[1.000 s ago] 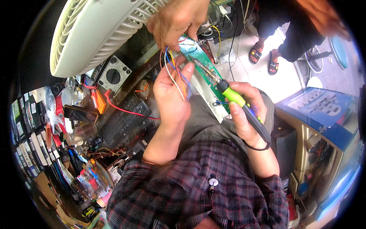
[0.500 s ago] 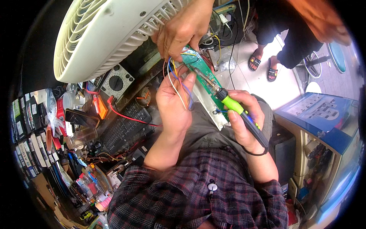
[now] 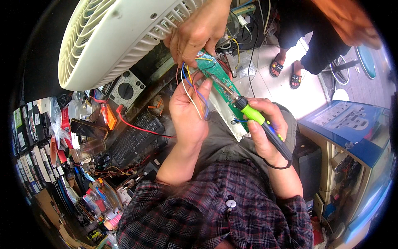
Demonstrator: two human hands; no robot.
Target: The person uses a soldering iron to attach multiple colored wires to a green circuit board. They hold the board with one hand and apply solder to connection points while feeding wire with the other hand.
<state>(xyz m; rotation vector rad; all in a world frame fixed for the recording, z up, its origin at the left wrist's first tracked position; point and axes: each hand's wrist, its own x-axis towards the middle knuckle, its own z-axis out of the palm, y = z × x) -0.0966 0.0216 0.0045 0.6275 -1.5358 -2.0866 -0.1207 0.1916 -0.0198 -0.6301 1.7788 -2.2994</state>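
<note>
My left hand [image 3: 186,114] is closed around the upper part of a green circuit board [image 3: 224,74] in a long white plastic housing [image 3: 227,120]; several coloured wires [image 3: 188,95] hang across my fingers and thumb. My right hand [image 3: 267,128] grips a green-and-black soldering iron [image 3: 253,114], its metal tip angled up-left onto the board beside my left thumb; whether it touches is too small to tell. Another person's hand [image 3: 199,31] reaches from the top edge, fingers at the board's upper end and wires.
A large white fan [image 3: 103,37] fills the upper left. A multimeter [image 3: 126,89], keyboard [image 3: 132,141] and stacked boxes [image 3: 23,137] crowd the left bench. At right stand a person in sandals [image 3: 295,76], a stool [image 3: 365,62] and a glass-topped cabinet [image 3: 340,124]. Cables [image 3: 244,25] lie behind.
Compared with one second ago, the fan, board and both my hands sit slightly lower in the picture. The grips and the iron's angle look the same.
</note>
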